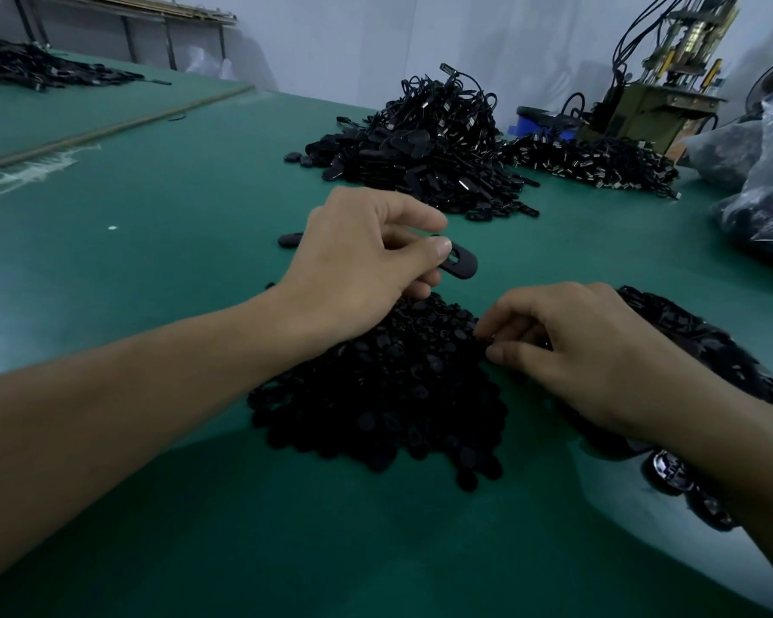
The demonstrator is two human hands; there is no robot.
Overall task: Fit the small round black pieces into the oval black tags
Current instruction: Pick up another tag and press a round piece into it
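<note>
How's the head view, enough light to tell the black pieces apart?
Head view: dim and bluish; the near pile of round pieces merges into one dark mass, the oval tag in the left hand reads clearly, and wide-angle distortion bends the table.

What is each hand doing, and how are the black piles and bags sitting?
Left hand: pinching one oval tag, lifted off the table.
Right hand: fingertips pinching in the near pile of round pieces.
Far pile of tags: heaped, untouched.
Plastic bags: full, slumped.

Left hand (358, 256) pinches oval tag (460, 263)
</note>
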